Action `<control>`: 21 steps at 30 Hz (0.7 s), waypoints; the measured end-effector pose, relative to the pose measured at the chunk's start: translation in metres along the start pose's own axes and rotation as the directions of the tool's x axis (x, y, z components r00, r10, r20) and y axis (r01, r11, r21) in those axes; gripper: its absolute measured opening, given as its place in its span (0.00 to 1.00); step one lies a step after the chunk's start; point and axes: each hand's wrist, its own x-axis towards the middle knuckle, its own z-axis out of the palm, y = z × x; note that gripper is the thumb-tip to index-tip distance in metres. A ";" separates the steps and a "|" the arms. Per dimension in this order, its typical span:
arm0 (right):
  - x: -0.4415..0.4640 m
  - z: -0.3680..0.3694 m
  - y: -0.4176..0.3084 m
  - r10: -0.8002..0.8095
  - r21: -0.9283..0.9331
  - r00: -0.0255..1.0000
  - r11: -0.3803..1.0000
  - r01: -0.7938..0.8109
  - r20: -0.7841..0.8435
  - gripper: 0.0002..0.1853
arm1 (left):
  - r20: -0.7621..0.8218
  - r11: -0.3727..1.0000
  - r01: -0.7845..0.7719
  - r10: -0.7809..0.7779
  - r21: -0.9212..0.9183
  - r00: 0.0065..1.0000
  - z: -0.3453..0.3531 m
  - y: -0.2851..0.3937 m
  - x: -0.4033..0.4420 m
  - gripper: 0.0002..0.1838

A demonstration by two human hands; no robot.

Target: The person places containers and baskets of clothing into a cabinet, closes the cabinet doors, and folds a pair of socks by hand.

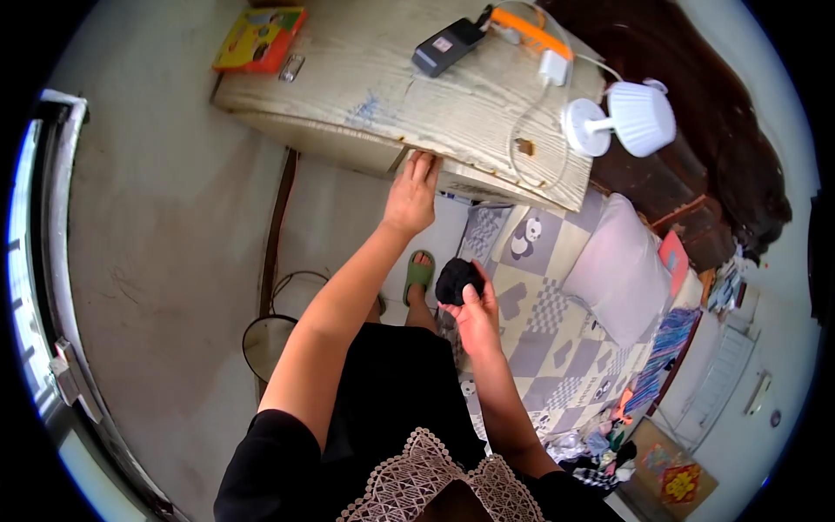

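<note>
My left hand (411, 198) reaches up to the front of the pale wooden desk (339, 83). Its fingers are close together and bent at the upper edge of a drawer (465, 184), just under the desk top; the fingertips are partly hidden. A dark gap shows beside the fingers. Lower and to the right, my right hand (478, 317) holds a round, bunched-up black cloth bundle (458, 283), thumb in front and fingers behind. What kind of cloth it is, I cannot make out. The bundle is held in the air between my legs and the bed.
On the desk are a white lamp (642, 117), an orange power strip (532, 33), a black box-shaped device (448, 45) and a colourful box (261, 39). A bed with a panda-print sheet (539, 309) and a pillow (619, 270) lies right. A round bin (268, 348) stands left of my legs.
</note>
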 end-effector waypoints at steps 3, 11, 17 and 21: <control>0.029 -0.004 -0.001 -0.021 -0.068 0.999 0.997 0.024 0.041 0.27 | -0.117 0.992 0.031 -0.046 -0.126 0.992 0.002 0.005 -0.009 0.24; 0.089 0.025 -0.017 0.001 -0.115 0.997 0.993 0.007 0.076 0.25 | -0.035 0.934 0.287 -0.300 -0.212 0.953 0.004 0.036 -0.097 0.16; 0.182 0.020 0.018 0.214 0.066 0.970 0.976 -0.207 -0.114 0.20 | 0.050 0.828 0.316 -0.331 -0.463 0.942 0.020 0.068 -0.156 0.20; 0.240 0.034 0.028 -0.510 -0.354 0.812 0.843 0.405 -0.285 0.24 | 0.100 0.748 0.411 -0.425 -0.521 0.900 0.022 0.070 -0.160 0.22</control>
